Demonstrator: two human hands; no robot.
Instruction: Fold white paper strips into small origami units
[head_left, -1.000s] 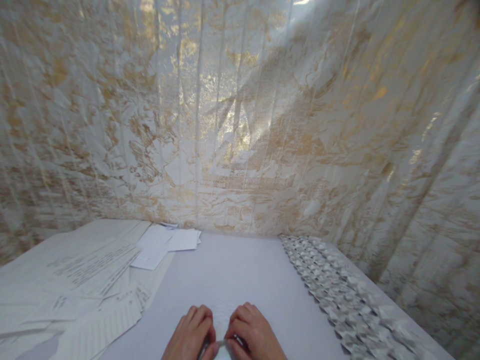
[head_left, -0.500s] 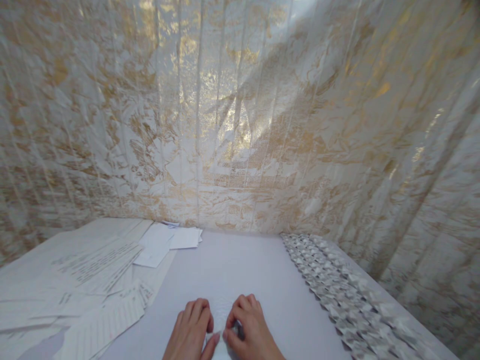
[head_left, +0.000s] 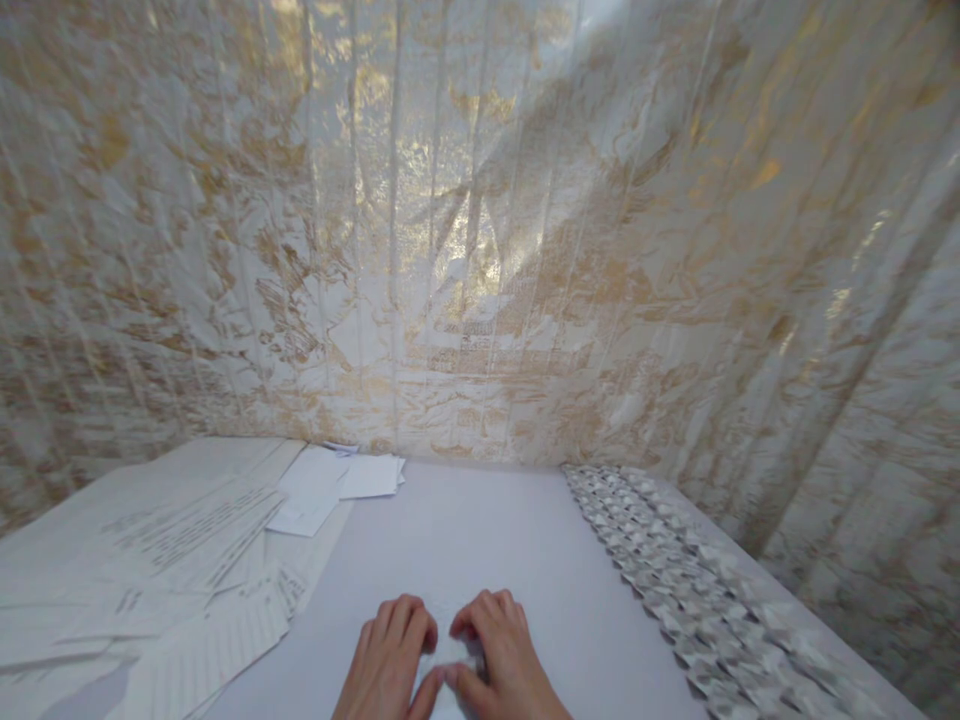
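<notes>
A small piece of white paper lies at the bottom middle, mostly covered by my fingers. My left hand has its fingers curled down on the left side of the paper, with the thumb pressing toward the middle. From the right, my right hand grips the same paper, fingers bent. Both thumb tips meet close together over it. How the paper is folded cannot be made out.
Loose printed paper strips are spread over the left side of the white table. Blank white slips lie at the back left. Rows of folded paper pieces line the right side. A gold-patterned curtain hangs behind.
My thumbs have come together over the paper. The index fingers have spread slightly and shifted along it. The strips and the folded rows stay where they were.
</notes>
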